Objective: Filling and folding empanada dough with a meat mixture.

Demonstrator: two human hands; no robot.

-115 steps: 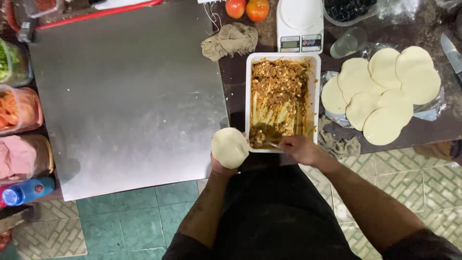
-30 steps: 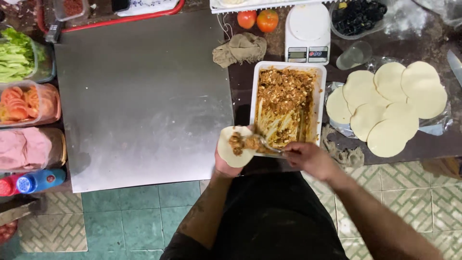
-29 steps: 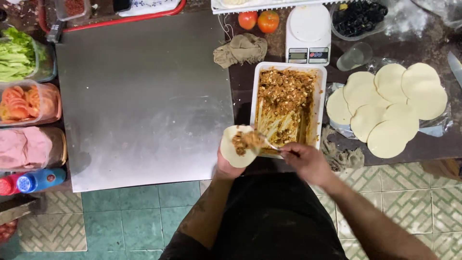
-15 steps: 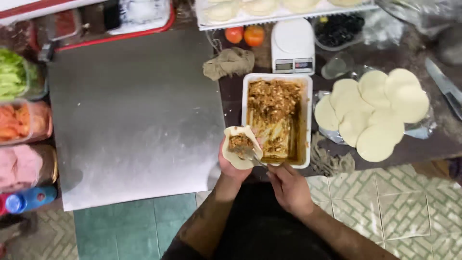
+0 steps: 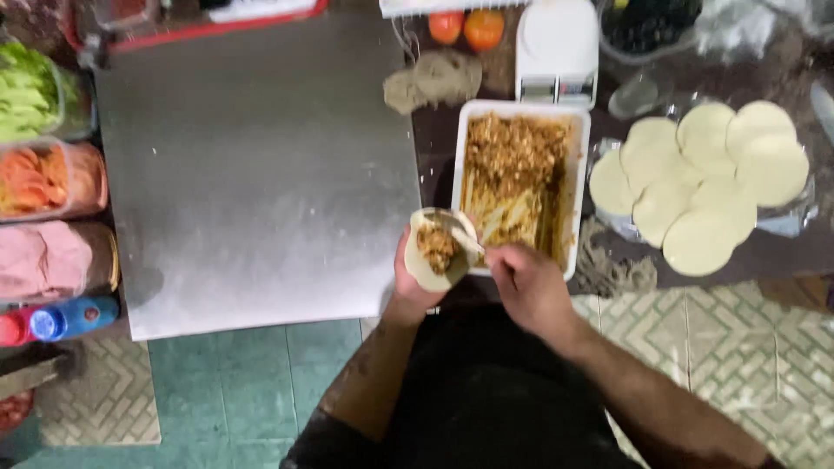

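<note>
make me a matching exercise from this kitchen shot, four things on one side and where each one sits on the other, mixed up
Things:
1. round pale dough disc with brown filling
2. white rectangular tray of brown filling
3. blue plastic bottle with red cap
4. two red-orange tomatoes

Places:
A. lying at the left edge, below the pink food
B. cupped in the left hand
C. top middle, left of the white kitchen scale
D. between the grey metal work sheet and the spread of plain dough discs

Pairs: 1-B, 2-D, 3-A, 4-C

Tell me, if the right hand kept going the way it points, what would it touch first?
Probably the filled dough disc cupped in the left hand; the right hand points left toward it with a utensil. Depth is hard to judge.
</note>
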